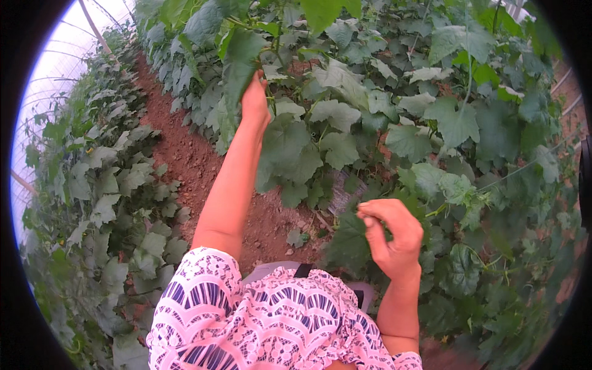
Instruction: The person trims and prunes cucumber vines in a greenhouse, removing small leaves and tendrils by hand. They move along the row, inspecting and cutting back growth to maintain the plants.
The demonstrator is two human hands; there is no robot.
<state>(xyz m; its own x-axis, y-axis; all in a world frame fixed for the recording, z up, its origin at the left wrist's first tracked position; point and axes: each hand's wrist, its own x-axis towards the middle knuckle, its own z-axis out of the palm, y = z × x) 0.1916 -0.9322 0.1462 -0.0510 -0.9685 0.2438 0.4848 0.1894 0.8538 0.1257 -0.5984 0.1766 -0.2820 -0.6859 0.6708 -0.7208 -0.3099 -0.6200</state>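
Observation:
My left hand (255, 101) reaches up among the leaves of a cucumber-like vine. A large drooping leaf (240, 62) covers part of its fingers, and a thin green stem (273, 104) runs right beside it. What those fingers grip is hidden. Lower and to the right, my right hand (397, 236) is raised with thumb and fingertips pinched together. I see nothing plainly held between them. Behind and below that hand spreads a broad dark leaf (349, 243), with more vine foliage (455, 185) to its right.
A strip of reddish-brown soil (185, 162) runs between the plant rows. Another leafy row (106, 185) lines the left side. Thin support strings (468, 60) rise among the vines. A curved translucent greenhouse wall (53, 78) stands at far left. A greyish sheet (344, 189) lies under leaves.

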